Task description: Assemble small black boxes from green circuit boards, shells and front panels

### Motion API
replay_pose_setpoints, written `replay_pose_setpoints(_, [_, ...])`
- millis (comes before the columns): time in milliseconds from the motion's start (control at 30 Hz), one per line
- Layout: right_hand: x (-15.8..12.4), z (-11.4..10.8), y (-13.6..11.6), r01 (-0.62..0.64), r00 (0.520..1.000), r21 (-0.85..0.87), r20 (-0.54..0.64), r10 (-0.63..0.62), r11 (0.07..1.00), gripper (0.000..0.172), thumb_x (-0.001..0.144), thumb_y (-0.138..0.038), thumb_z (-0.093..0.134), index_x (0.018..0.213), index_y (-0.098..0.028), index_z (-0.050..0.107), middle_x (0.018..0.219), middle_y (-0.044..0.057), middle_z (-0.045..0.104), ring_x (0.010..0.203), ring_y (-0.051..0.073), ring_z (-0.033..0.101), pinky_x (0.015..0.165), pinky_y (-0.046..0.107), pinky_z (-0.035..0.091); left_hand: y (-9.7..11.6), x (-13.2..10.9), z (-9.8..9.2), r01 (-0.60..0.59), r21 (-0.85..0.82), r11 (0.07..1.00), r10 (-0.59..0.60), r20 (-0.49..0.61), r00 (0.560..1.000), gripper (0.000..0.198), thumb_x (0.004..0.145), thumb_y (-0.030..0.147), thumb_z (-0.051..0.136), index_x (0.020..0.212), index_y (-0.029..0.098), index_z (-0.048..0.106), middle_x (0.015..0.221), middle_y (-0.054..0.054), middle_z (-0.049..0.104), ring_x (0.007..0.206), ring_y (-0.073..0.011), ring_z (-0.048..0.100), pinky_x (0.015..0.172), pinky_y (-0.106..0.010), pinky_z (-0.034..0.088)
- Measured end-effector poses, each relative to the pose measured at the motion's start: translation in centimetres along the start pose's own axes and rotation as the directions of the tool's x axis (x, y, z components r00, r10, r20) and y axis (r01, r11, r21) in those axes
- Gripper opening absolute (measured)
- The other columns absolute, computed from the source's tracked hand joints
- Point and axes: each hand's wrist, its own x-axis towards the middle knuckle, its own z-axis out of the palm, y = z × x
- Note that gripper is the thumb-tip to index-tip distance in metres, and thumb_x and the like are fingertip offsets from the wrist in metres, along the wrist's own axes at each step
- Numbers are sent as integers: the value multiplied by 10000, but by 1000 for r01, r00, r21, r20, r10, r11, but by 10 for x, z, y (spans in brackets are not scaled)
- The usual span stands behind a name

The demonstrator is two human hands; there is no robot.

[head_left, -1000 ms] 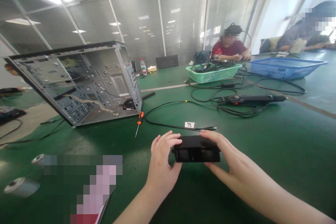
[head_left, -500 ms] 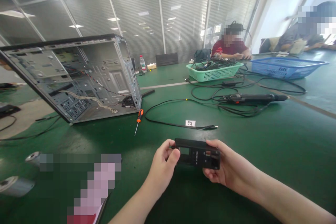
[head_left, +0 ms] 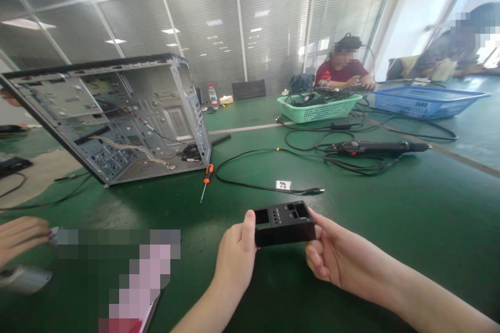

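A small black plastic panel [head_left: 284, 222] with several rectangular cut-outs is held just above the green table [head_left: 410, 229], between both my hands. My left hand [head_left: 234, 257] pinches its left end, thumb up along the edge. My right hand [head_left: 332, 255] grips its right end, fingers curled underneath. The cut-out face points up and away from me.
An open grey computer case [head_left: 117, 119] leans at the left, with an orange-handled screwdriver [head_left: 206, 179] beside it. A black cable with a paper tag [head_left: 283, 184] and an electric screwdriver [head_left: 375, 146] lie beyond. Green [head_left: 318, 109] and blue [head_left: 425, 101] baskets stand at the back. Another person's hand [head_left: 19, 237] reaches in at the left edge.
The black panel has been turned over in my hands, so its cut-out face now points up. Another person's hand has come in at the left edge.
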Motion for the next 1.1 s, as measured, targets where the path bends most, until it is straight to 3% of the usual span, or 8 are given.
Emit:
replay_pose_setpoints(200, [1, -2, -1, 61, 997, -96, 46, -57, 993, 434, 981, -525, 263, 910, -147, 464, 699, 54, 592, 565, 107, 543, 549, 177, 390, -4, 4, 3, -114, 11, 993, 113, 50, 992, 503, 858, 580, 361, 817, 163, 639, 698, -46, 632, 719, -208, 602, 688, -302, 484])
replay_pose_setpoints(333, [1, -7, -5, 222, 973, -362, 21, -230, 905, 567, 877, -665, 389, 1117, -156, 456, 774, 43, 562, 601, 112, 521, 515, 181, 347, -10, 4, 5, -250, 22, 968, 248, 71, 966, 345, 800, 331, 574, 1127, 223, 585, 939, -57, 659, 954, -229, 595, 854, -342, 463])
replay_pose_setpoints(467, [0, -10, -8, 351, 898, -727, 82, -433, 590, 617, 766, -527, 609, 1220, -152, 425, 910, 66, 574, 772, 172, 553, 638, 253, 428, -14, 4, 4, -325, 25, 946, 320, 108, 941, 486, 801, 170, 530, 1277, 252, 480, 1192, -84, 579, 1129, -237, 529, 986, -393, 392])
replay_pose_setpoints(600, [0, -12, -6, 398, 815, -889, 229, -532, 226, 375, 784, -286, 550, 1131, -170, 465, 1069, 82, 563, 986, 216, 542, 839, 342, 462, -13, 3, 5, -298, 13, 954, 295, 122, 948, 703, 786, 116, 517, 1417, 268, 245, 1285, -90, 499, 1215, -231, 470, 1053, -440, 326])
replay_pose_setpoints(733, [0, -16, -3, 395, 545, -876, 466, -697, -276, 349, 775, -136, 478, 1111, -226, 444, 1178, 62, 512, 1115, 221, 486, 945, 424, 434, -14, 4, 6, -302, 63, 951, 291, 139, 946, 773, 726, 57, 550, 1408, 267, 251, 1280, -84, 501, 1224, -239, 456, 1078, -463, 283])
replay_pose_setpoints(833, [0, -17, -3, 317, 384, -764, 645, -661, -562, 353, 780, -58, 407, 1087, -231, 431, 1219, 73, 475, 1185, 226, 424, 950, 453, 439, -16, 5, 6, -334, 79, 939, 322, 131, 938, 725, 739, 65, 542, 1387, 277, 294, 1330, -79, 460, 1256, -243, 418, 1088, -463, 261])
replay_pose_setpoints(967, [-1, -15, -2, 222, 315, -676, 731, -605, -702, 339, 794, -17, 377, 1068, -208, 440, 1227, 98, 454, 1226, 237, 371, 956, 455, 442, -18, 5, 6, -362, 37, 932, 355, 122, 927, 711, 751, 89, 549, 1387, 284, 297, 1352, -76, 444, 1260, -248, 414, 1075, -447, 289])
replay_pose_setpoints(1100, [-3, -13, -1, 254, 345, -733, 678, -649, -631, 295, 839, -112, 448, 1113, -223, 448, 1187, 85, 487, 1155, 231, 441, 915, 430, 466, -16, 5, 5, -362, 30, 932, 357, 115, 927, 757, 738, 108, 582, 1403, 284, 267, 1384, -80, 420, 1273, -255, 397, 1078, -458, 275])
